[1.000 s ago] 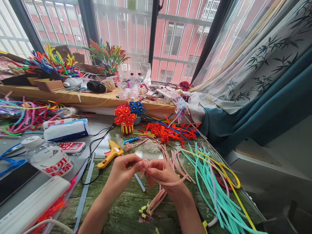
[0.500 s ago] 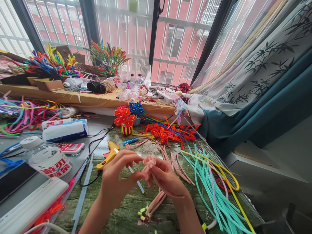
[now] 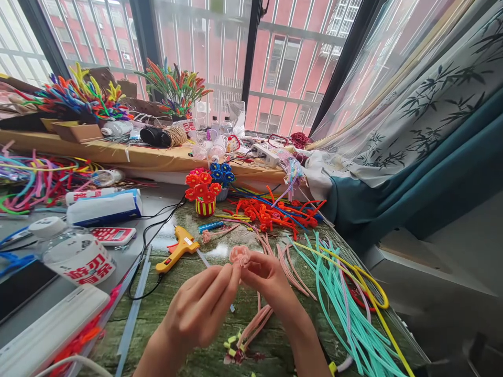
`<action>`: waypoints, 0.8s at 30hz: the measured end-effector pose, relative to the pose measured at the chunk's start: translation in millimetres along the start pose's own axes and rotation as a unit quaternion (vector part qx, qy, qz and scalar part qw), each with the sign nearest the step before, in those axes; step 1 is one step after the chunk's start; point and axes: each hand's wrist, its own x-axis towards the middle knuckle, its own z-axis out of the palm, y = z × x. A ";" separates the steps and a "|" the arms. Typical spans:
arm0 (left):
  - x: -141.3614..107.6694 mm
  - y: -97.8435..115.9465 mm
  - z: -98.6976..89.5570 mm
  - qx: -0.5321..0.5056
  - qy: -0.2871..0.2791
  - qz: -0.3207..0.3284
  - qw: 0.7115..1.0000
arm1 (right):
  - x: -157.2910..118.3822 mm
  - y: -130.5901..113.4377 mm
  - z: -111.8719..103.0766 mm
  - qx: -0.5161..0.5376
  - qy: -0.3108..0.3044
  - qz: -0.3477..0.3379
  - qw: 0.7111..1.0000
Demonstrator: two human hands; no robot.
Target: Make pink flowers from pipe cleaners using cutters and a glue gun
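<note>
A small pink pipe-cleaner flower is pinched between my two hands above the green tabletop. My right hand grips it from the right with thumb and index finger. From below and the left, my left hand has its fingers closed against the flower's base; its palm side is hidden. Just left of the hands lies a yellow glue gun. Pink stems lie under the hands, and another pink flower rests behind them.
Turquoise pipe cleaners spread at the right. Behind are red pieces and a striped pot of red flowers. At the left stand a plastic bottle and a white power strip. A black cable runs beside the glue gun.
My left hand has turned and its fingers, spread before, have closed at the flower's base. The flower has shifted slightly, and the glue gun is now more fully visible.
</note>
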 end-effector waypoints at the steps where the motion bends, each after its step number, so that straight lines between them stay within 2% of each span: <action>1: -0.5 0.3 0.8 0.016 -0.001 0.009 1.000 | 0.3 0.2 0.1 -0.034 0.018 -0.021 0.999; 5: 2.0 3.4 3.1 0.024 -0.005 0.002 1.000 | 1.3 2.2 2.3 -0.097 0.058 -0.095 0.989; 10: 6.9 4.8 4.5 -0.013 -0.034 -0.056 0.998 | 0.9 2.2 4.7 -0.118 0.062 -0.096 0.986; 15: 8.1 3.5 8.1 0.000 -0.029 -0.054 0.998 | 0.5 -1.0 5.2 -0.159 0.067 -0.096 0.980; 24: 2.7 7.1 17.6 0.015 -0.015 -0.071 0.997 | 1.2 -2.7 9.2 -0.210 0.084 -0.175 0.958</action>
